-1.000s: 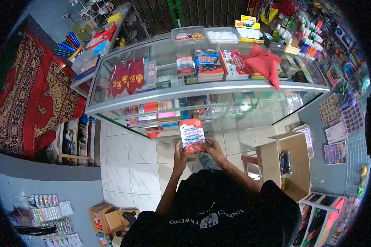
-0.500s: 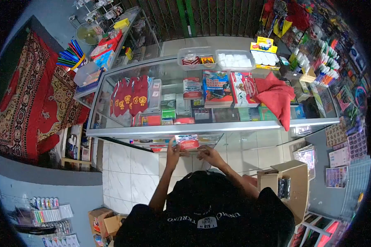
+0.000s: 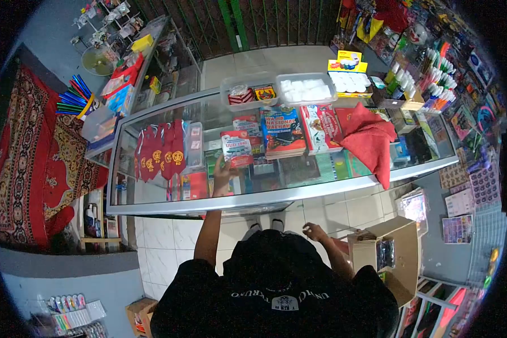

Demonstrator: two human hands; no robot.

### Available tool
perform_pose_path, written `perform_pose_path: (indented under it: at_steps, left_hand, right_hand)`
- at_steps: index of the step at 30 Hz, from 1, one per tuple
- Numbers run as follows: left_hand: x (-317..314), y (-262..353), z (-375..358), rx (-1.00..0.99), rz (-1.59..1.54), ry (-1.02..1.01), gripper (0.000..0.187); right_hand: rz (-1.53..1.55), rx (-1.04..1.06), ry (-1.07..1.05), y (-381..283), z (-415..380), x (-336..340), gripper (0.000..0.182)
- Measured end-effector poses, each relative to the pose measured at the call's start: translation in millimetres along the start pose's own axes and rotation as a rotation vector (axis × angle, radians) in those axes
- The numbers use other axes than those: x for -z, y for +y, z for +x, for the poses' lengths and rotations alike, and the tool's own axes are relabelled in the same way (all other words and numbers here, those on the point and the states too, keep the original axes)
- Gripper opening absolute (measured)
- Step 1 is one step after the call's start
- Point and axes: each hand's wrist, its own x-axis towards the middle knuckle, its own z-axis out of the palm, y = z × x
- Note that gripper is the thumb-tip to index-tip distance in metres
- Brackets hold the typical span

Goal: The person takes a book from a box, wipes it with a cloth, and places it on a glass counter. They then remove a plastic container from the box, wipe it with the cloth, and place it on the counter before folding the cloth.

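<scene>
My left hand [image 3: 222, 176] is over the glass counter [image 3: 253, 198], its fingers on the lower edge of a small red and white booklet [image 3: 237, 148]. Behind that booklet lies a similar one, partly covered. A stack of blue books [image 3: 282, 128] is just right of it, followed by red and white books [image 3: 321, 128]. In front of the counter, at the right of my body, my right hand [image 3: 314, 231] hangs above the floor. Its fingers are curled, and whatever they may hold is too small to make out.
Plastic tubs [image 3: 307, 89] stand along the counter's back edge. A red cloth [image 3: 368, 138] drapes over its front right. Maroon ties [image 3: 162, 152] are at the left. An open cardboard box [image 3: 403, 256] is beside my right arm.
My left hand has moved forward from the counter's front edge onto the glass with the booklet. My right hand has come away from the booklet, to the right. The view has shifted.
</scene>
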Motion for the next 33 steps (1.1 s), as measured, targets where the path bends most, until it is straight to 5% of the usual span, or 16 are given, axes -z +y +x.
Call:
perform_pose_path:
  at_steps: [3, 6, 7, 8, 9, 10, 12, 21, 24, 27, 33]
  left_hand:
    - [-0.4, -3.5, 29.1, 0.044, 0.072, -0.010, 0.058]
    - [3.2, -26.8, 46.2, 0.010, 0.035, 0.013, 0.058]
    - [11.2, -39.4, 54.1, 0.046, -0.061, 0.013, 0.060]
    - [13.8, -45.0, 59.9, 0.079, -0.155, 0.011, 0.061]
    - [15.8, -50.6, 63.8, 0.099, -0.205, 0.006, 0.064]
    - [19.4, -57.2, 64.1, 0.121, -0.252, 0.004, 0.067]
    - [3.1, -35.5, 36.6, -0.186, 0.391, -0.005, 0.073]
    - [9.2, -31.6, 47.3, -0.141, 0.594, -0.016, 0.067]
    - [4.1, -26.9, 56.9, -0.063, 0.433, -0.046, 0.068]
    - [-12.2, -12.3, 57.6, -0.332, 0.906, 0.077, 0.062]
    - [-40.7, 11.4, 44.5, -0.392, 0.803, 0.144, 0.059]
  right_hand:
    - [0.075, -0.039, 0.064, 103.3, 9.2, -41.0, 0.023]
    - [0.733, -0.264, -0.025, 204.5, 7.2, -85.2, 0.021]
    - [0.470, -0.432, -0.005, 145.0, -31.9, -59.9, 0.021]
    - [0.888, -0.269, -0.098, 239.1, -11.6, -105.0, 0.023]
    - [1.091, -0.086, -0.153, 234.3, -29.6, -105.2, 0.022]
    - [0.988, -0.189, -0.111, 226.7, -36.8, -105.5, 0.022]
    - [0.804, -0.331, -0.051, 200.0, -52.9, -102.5, 0.021]
    - [0.341, -0.313, 0.300, 47.2, -32.9, -44.3, 0.021]
    - [0.579, -0.327, 0.224, 81.6, 1.2, -47.4, 0.024]
    - [0.584, -0.332, 0.231, 81.9, 3.3, -39.6, 0.025]
    - [0.674, -0.369, 0.254, 110.3, -7.3, -75.5, 0.020]
